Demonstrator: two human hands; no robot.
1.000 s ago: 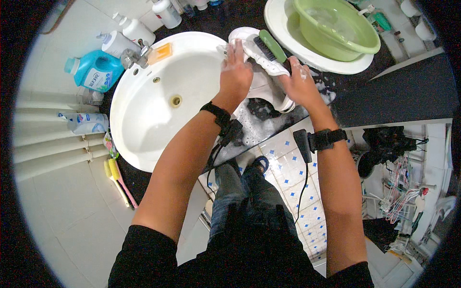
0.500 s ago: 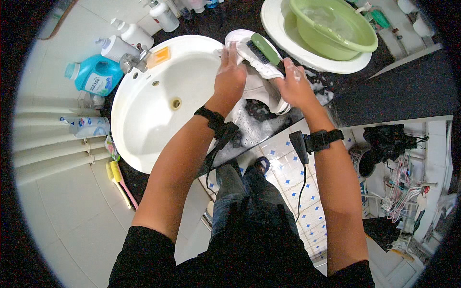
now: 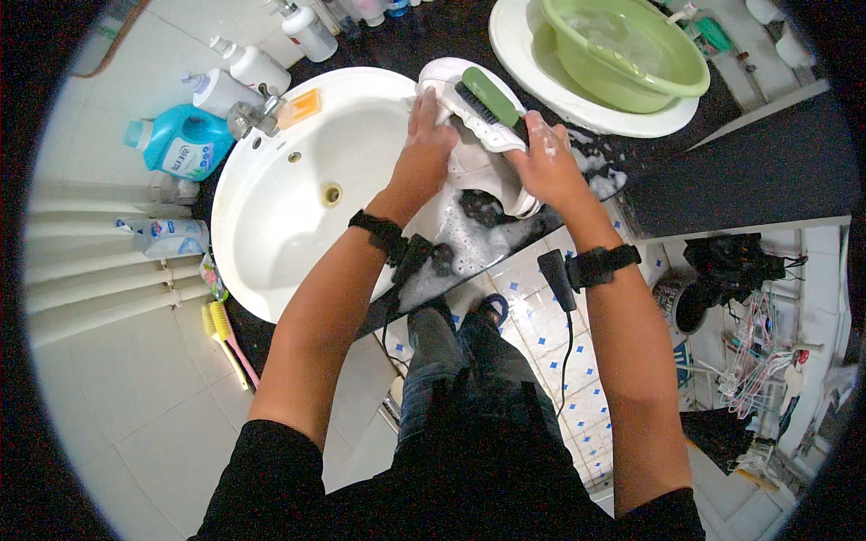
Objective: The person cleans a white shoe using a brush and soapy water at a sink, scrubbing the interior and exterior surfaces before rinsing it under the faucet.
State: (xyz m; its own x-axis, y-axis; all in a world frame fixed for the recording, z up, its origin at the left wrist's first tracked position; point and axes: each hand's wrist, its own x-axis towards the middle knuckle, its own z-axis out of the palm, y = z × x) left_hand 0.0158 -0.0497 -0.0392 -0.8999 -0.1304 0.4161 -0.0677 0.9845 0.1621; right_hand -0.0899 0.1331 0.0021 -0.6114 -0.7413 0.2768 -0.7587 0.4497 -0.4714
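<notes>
Suds (image 3: 478, 242) streak a black tabletop (image 3: 383, 43) where, near 12 o'clock, a white shoe (image 3: 481, 162), partly hidden by hands, runs 11-to-5. The right hand (image 3: 553, 169) wraps its fingers around a green brush (image 3: 490, 93), handle mostly covered, head toward 10; the left hand's (image 3: 424, 155) fingers touch the shoe, grip unclear.

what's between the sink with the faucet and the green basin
In the head view: the left hand, white shoe, green brush, then a white oval rim.
</notes>
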